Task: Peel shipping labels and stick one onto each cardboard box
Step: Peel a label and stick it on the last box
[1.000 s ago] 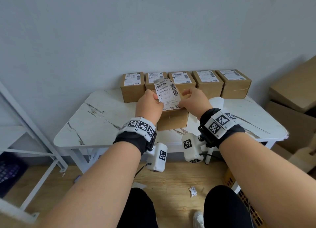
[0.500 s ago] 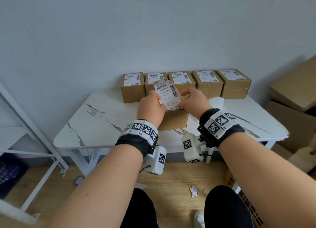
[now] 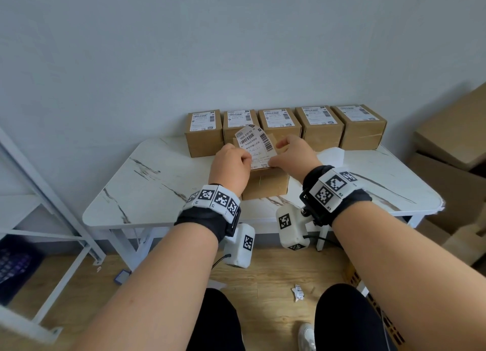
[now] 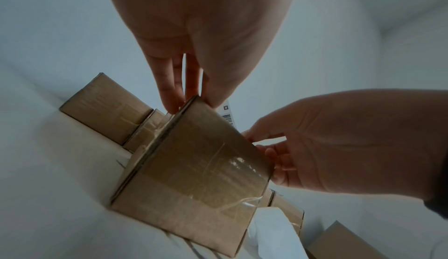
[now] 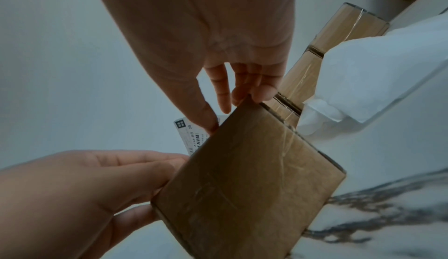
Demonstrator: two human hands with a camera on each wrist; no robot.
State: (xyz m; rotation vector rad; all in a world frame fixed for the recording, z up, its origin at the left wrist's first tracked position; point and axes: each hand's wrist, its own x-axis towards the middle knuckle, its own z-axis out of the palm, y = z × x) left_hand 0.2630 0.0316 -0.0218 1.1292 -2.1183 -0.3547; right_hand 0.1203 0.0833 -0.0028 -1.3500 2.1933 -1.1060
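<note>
**Label meets the sixth box**

Label [image 3: 256,148], printed side up, hangs over the unlabelled cardboard box [image 3: 265,183] at frame centre on the marble table [image 3: 157,182]. The left hand [image 3: 231,166] and right hand [image 3: 294,156] pinch its near corners, fingers clamped on the paper; its far end curls upward. Five labelled boxes [image 3: 319,127] line the wall behind. Uneven lowering could likely trap a crease or set it crooked.

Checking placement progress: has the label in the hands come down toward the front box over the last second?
Yes. The label has dropped against the back row of boxes, its lower edge now on the front box.
</note>
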